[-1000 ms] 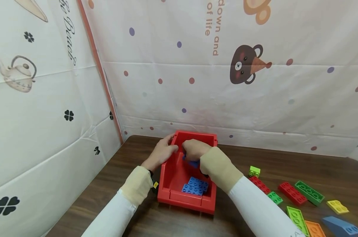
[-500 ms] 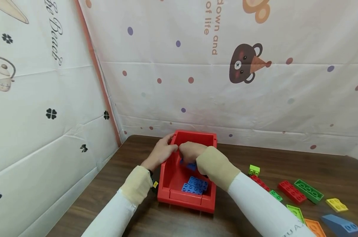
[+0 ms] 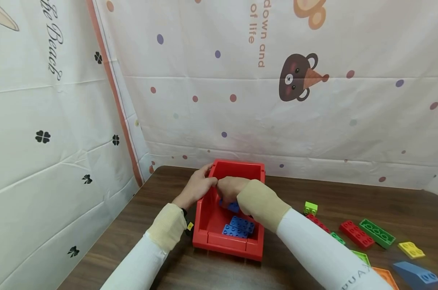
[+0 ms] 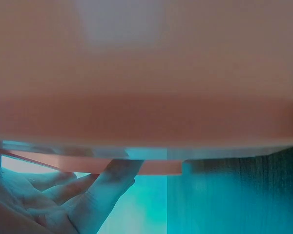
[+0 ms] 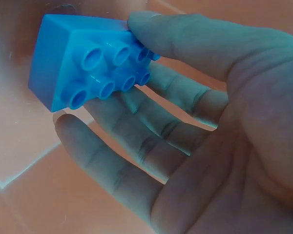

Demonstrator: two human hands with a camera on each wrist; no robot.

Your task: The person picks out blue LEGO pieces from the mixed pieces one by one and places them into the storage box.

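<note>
A red plastic bin (image 3: 227, 241) stands on the table, its long side pointing away from me. My left hand (image 3: 196, 187) holds the bin's left wall near the far end, thumb at the rim; in the left wrist view the blurred bin wall hides part of that hand (image 4: 85, 200). Inside the bin, my right hand (image 3: 233, 187) pinches a blue toy brick (image 5: 49, 63) between thumb and fingers, its studs facing the palm. Two more blue bricks (image 3: 238, 227) lie side by side on the bin floor at the near end.
Loose bricks lie on the table at the right: lime (image 3: 310, 208), red (image 3: 356, 234), dark green (image 3: 377, 233), yellow (image 3: 411, 250), an orange one (image 3: 385, 278) and a blue sloped one (image 3: 416, 274). A printed curtain (image 3: 190, 117) closes off the back and left.
My right hand has moved slightly left and toward me inside the bin, with the blue brick. The left hand and the bin stay where they were.
</note>
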